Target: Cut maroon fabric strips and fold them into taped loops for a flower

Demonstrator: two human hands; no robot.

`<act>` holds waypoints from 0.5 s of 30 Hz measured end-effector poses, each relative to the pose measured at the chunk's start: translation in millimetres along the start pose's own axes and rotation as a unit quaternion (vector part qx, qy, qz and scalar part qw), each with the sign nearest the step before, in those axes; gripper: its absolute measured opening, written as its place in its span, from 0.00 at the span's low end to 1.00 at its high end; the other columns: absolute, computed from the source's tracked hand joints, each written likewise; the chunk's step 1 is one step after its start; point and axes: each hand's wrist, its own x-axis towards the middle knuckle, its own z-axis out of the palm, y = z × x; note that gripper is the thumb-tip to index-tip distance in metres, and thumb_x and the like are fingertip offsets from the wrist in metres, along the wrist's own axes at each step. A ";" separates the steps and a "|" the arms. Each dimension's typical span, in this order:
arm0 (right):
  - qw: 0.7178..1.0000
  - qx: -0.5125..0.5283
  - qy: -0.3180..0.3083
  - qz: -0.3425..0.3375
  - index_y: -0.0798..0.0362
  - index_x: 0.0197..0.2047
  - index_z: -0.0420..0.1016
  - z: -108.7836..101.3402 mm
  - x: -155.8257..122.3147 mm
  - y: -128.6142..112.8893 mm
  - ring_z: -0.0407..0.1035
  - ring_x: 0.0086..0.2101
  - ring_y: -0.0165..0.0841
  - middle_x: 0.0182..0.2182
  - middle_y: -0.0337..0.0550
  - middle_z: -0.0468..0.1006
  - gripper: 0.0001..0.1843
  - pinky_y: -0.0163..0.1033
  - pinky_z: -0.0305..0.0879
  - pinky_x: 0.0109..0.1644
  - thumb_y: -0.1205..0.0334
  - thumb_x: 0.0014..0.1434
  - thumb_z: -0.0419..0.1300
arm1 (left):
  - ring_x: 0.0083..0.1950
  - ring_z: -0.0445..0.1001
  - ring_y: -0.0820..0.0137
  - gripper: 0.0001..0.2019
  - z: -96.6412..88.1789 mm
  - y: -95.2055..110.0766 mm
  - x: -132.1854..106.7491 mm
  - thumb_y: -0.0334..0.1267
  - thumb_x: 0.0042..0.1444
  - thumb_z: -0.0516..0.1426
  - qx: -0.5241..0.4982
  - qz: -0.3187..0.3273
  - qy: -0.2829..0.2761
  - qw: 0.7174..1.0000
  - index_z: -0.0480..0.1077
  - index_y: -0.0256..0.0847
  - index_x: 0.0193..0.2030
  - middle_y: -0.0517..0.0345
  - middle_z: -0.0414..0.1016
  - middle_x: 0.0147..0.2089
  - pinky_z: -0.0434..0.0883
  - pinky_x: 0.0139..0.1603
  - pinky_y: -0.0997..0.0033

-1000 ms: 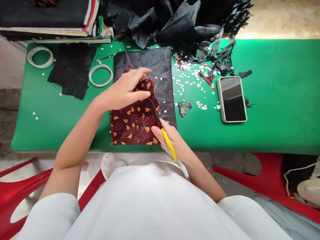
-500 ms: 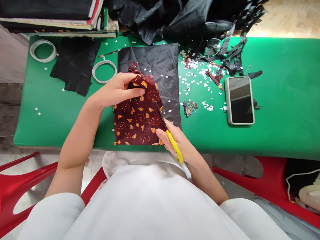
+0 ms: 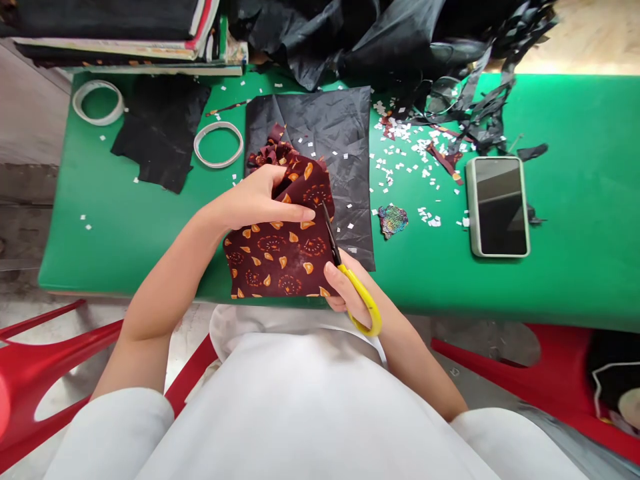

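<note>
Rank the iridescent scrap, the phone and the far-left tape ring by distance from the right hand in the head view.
From the right hand:
1. Iridescent scrap, just up and to its right on the green table.
2. Phone, farther right.
3. Far-left tape ring, at the table's far left corner.

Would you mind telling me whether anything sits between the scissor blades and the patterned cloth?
Nothing visible does. The scissors, held in the right hand, already lie against the cloth, which the left hand grips just beside the blades.
</note>
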 end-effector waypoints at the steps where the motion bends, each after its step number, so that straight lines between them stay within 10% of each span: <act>1: 1.000 -0.002 0.005 -0.001 0.49 0.37 0.61 0.3 0.1 1.4 0.46 0.17 0.22 0.18 0.29 0.54 0.20 0.31 0.45 0.18 0.41 0.54 0.55 | 0.29 0.76 0.66 0.13 0.5 -0.4 -0.3 0.25 0.30 0.68 -0.014 -0.018 0.013 1.000 0.74 0.34 0.27 0.58 0.74 0.27 0.72 0.27 0.74; 15: 0.996 -0.080 0.025 -0.030 0.50 0.47 0.59 5.6 -6.0 1.8 0.56 0.24 0.27 0.24 0.35 0.63 0.23 0.32 0.51 0.23 0.42 0.56 0.53 | 0.26 0.74 0.69 0.08 -0.2 0.3 -2.9 0.26 0.35 0.66 -0.017 -0.054 0.012 0.998 0.74 0.33 0.26 0.60 0.73 0.25 0.69 0.24 0.76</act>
